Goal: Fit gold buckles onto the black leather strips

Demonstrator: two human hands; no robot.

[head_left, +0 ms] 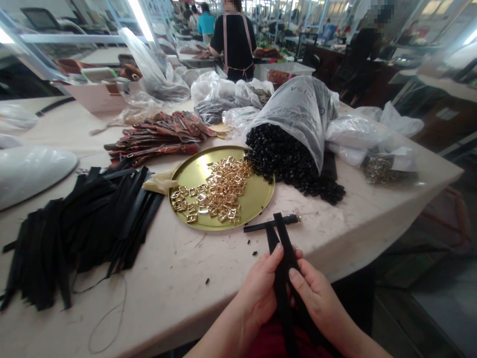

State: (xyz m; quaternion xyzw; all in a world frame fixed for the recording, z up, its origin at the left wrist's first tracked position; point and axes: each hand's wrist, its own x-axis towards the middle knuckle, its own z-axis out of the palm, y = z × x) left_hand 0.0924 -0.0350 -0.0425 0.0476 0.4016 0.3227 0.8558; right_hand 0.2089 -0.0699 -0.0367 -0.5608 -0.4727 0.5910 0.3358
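Observation:
Two long black straps [285, 243] run up between my hands at the table's front edge, their ends pointing away from me. My left hand [263, 283] is closed on the left strap, thumb on top. Closed on the right strap is my right hand [315, 291], its thumb pressed along the side. Just beyond the strap ends lies a short black strap piece [257, 227] with a gold buckle [297, 217] at its right end. Behind it, a round gold tray [190, 174] carries a heap of gold buckles [227, 186].
A big pile of black straps [74, 233] lies at the left. Small black pieces [286, 154] spill from a plastic bag [298, 109] beside the tray. Reddish-brown strips [160, 134] are stacked behind. A bag of metal parts [383, 166] sits at right. A person [234, 40] stands beyond the table.

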